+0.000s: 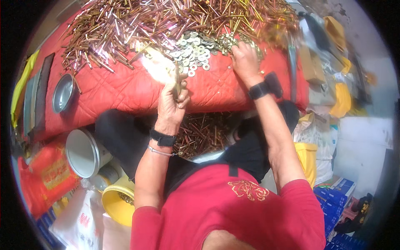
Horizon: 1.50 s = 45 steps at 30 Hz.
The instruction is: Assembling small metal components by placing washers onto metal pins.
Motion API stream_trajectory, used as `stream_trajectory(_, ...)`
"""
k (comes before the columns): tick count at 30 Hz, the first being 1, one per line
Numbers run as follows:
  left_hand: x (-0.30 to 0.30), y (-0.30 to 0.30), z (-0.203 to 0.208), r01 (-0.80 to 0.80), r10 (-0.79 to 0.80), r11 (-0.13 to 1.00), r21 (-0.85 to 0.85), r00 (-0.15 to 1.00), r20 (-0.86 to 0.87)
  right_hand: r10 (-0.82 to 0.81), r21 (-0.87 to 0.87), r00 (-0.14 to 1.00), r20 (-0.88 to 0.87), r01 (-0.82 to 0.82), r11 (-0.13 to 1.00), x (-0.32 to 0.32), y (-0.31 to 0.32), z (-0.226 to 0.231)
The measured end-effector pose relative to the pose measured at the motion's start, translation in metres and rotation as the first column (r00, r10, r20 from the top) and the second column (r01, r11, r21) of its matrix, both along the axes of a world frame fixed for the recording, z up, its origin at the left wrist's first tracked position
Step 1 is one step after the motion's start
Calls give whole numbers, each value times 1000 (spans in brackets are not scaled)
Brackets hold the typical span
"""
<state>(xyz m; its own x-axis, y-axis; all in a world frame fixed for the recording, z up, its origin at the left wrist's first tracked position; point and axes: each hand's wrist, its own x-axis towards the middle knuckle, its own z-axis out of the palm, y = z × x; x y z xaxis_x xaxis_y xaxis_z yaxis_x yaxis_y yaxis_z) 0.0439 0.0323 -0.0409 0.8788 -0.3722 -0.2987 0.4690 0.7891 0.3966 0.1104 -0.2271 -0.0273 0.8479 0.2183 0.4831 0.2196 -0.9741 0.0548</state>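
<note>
My left hand is closed around a slim metal rod, bolt-like, held upright at the near edge of the red quilted cloth. Glare behind it washes out some detail. My right hand reaches to a small heap of shiny gold-coloured pieces that look like nuts. Its fingers are bent together at the heap, and whatever lies between them is hidden. Between my hands lies a pile of flat grey washers. Beyond spreads a broad heap of long copper-coloured rods.
On the cloth's left sits a metal bowl. More rods lie below the cloth, between my legs. A white bucket and a yellow bucket stand at the left. Blue boxes and a yellow container are at the right.
</note>
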Motion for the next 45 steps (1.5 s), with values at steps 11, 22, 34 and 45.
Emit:
stream_trajectory(11,-20,-6,22,12,-135,871,491,967,217,506,961,833,-223,101,257,-77,77,47)
stream_trajectory(22,-20,2,19,184,-263,915,359,947,186,495,908,845,-202,-28,419,-85,80,62)
stream_trajectory(34,-10,9,12,426,-449,891,160,878,166,542,809,775,-324,-70,584,-93,71,77)
stream_trajectory(45,-20,-5,24,41,-292,814,580,891,347,436,551,826,-358,-191,812,-86,62,64)
